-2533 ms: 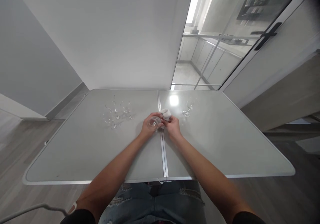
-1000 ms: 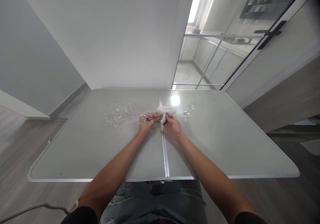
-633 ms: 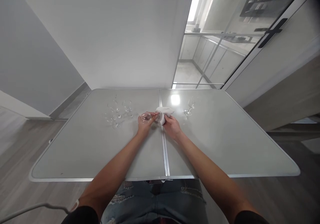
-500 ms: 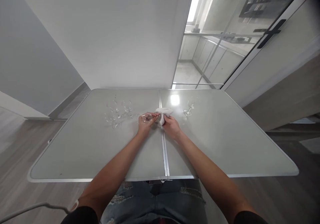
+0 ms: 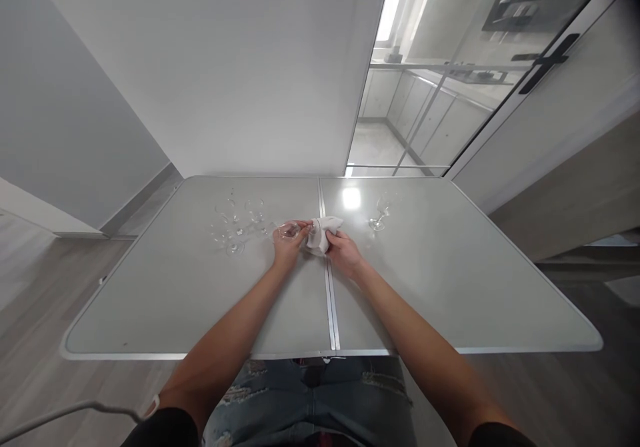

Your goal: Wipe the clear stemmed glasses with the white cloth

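Observation:
Near the table's centre seam, my left hand [image 5: 289, 246] is closed around a clear wine glass [image 5: 289, 230] that lies sideways, its bowl to the left and its foot toward the cloth. My right hand [image 5: 343, 250] grips a white cloth [image 5: 325, 232], which is pressed against the foot end of the glass and hides part of it. The fingers of both hands almost meet at the cloth. To the left of my hands stand several clear stemmed glasses [image 5: 235, 248] in a group. One more stemmed glass [image 5: 377, 223] stands alone to the right.
The pale folding table [image 5: 165, 300] has a metal rim and a metal seam [image 5: 330, 307] down its middle. A white wall [image 5: 240, 87] rises behind it. At the right is a glazed door [image 5: 425, 100] with a black handle [image 5: 547, 64].
My left hand and the glass have shifted slightly left. The cloth has spread over more of the glass's foot end. My right hand has hardly moved.

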`<state>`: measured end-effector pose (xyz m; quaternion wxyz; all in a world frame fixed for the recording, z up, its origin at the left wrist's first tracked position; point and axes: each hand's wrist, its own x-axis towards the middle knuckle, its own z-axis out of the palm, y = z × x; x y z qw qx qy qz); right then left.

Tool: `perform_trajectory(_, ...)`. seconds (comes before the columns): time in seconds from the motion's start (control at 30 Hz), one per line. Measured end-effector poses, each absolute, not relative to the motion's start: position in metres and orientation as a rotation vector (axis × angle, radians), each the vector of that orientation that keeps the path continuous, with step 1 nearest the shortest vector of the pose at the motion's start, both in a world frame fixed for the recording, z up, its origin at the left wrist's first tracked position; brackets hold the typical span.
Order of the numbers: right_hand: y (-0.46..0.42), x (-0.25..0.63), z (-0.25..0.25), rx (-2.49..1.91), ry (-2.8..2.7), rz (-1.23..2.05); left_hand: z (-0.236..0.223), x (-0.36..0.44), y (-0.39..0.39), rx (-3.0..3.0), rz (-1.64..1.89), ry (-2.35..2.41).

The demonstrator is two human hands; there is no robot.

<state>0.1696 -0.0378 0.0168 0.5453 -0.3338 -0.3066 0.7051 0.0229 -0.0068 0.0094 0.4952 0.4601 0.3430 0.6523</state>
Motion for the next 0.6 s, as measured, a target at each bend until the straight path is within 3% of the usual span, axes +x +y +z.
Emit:
perform_trajectory(0.23, -0.035, 0.171, 0.015, -0.745, -0.693, 1.503, 0.009, 0.027, -0.013, 1.159, 1.388, 0.768)
perform_trajectory(0.4, -0.034, 0.167, 0.011, -0.806, -0.769, 1.554, 0.008, 0.025, -0.009, 1.145, 1.480, 0.807)
perform_trajectory(0.6, -0.036, 0.171, 0.005, -0.910, -1.042, 1.138, -0.002, 0.028, -0.004, 1.154, 1.347, 0.878)
